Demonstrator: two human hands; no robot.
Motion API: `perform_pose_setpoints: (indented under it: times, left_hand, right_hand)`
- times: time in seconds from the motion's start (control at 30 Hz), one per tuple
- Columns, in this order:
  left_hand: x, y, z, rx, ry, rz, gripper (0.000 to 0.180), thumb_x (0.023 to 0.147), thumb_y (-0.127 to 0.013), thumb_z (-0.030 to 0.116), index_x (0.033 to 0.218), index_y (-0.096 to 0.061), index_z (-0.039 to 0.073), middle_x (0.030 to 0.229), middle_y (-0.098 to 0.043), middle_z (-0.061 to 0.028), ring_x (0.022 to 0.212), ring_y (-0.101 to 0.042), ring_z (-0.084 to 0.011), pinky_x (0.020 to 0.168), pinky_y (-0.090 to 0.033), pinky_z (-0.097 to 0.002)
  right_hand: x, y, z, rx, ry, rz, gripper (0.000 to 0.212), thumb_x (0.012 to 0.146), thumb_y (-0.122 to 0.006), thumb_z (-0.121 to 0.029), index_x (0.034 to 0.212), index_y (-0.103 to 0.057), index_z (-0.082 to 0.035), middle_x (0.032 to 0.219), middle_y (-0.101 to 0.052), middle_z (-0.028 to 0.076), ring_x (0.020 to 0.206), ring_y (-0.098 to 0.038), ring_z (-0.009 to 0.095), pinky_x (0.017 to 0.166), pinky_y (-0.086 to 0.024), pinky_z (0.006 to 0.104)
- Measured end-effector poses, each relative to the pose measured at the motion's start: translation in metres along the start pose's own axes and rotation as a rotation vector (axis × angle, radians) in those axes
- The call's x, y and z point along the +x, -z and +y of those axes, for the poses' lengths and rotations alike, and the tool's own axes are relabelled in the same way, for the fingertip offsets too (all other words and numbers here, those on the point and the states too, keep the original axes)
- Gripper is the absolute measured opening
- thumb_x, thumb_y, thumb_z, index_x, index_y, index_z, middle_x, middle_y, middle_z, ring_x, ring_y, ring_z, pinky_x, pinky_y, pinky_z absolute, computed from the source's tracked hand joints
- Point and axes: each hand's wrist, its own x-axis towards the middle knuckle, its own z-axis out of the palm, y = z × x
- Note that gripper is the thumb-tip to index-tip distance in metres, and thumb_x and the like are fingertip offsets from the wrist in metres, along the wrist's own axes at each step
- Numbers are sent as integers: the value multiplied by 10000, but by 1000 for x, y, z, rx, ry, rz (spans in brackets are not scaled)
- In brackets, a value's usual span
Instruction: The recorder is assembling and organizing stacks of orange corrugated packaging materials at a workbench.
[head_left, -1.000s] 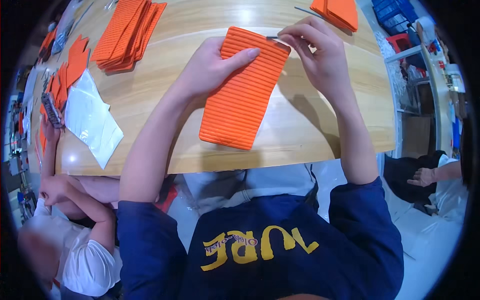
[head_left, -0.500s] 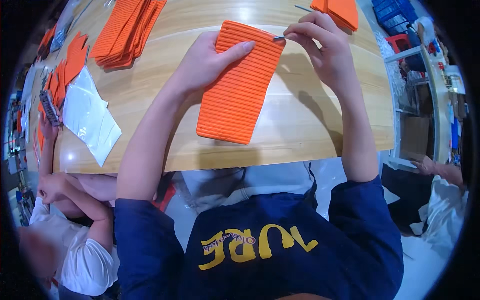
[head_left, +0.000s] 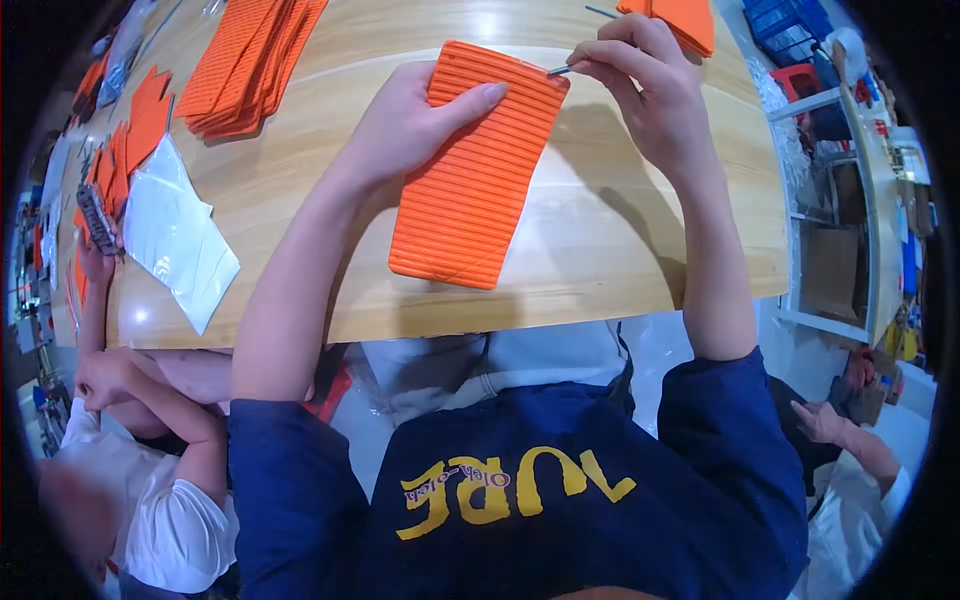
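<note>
Clearly, right fingers [head_left: 612, 53] pinch a rod [head_left: 558, 71], left fingers [head_left: 468, 106] (mostly hidden) an orange panel [head_left: 468, 190].

The pad [head_left: 475, 180] is over the counter [head_left: 620, 270], a pin [head_left: 559, 70] at its 1 o'clock corner. Around it on the counter lie a pile [head_left: 245, 70] at 10, pieces [head_left: 148, 122] at 9, a sheet [head_left: 180, 240] between 8 and 9, a second pile [head_left: 690, 25] at 2. Beyond the counter, a rack [head_left: 867, 215] stands at 3.
</note>
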Motion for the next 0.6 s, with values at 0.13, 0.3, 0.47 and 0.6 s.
perform_pose_setpoints:
  times: [0.13,0.3,0.47,0.6]
  left_hand:
    - [0,1,-1,27,-30,-3,275,967,-713,237,1019,-675,-30,815,-693,-61,653,-614,-92,566,-492,-217]
    - [0,2,4,137,-91,-86,278,959,-717,237,1018,-688,-34,818,-704,-70,653,-626,-101,568,-500,-222]
    - [-2,-6,2,128,-75,-118,260,946,-711,223,1014,-708,-28,812,-718,-79,648,-648,-121,564,-516,-233]
    - [-3,-16,-2,102,-76,-177,265,948,-707,232,1008,-707,-27,794,-714,-82,637,-651,-123,553,-517,-228]
  right_hand:
    - [1,1,-4,30,-61,-60,108,869,-705,-2,962,-733,-50,891,-578,75,800,-553,222,713,-465,320]
    - [1,-3,-12,67,-109,-42,76,860,-720,-5,926,-730,-42,883,-526,51,809,-515,194,727,-440,304]
    - [1,-7,-19,117,-139,-15,88,856,-724,-1,936,-730,-38,893,-547,56,809,-529,195,724,-442,301]
    - [2,-9,-22,144,-136,-33,101,852,-728,0,947,-733,-35,899,-557,53,812,-533,194,723,-441,295]
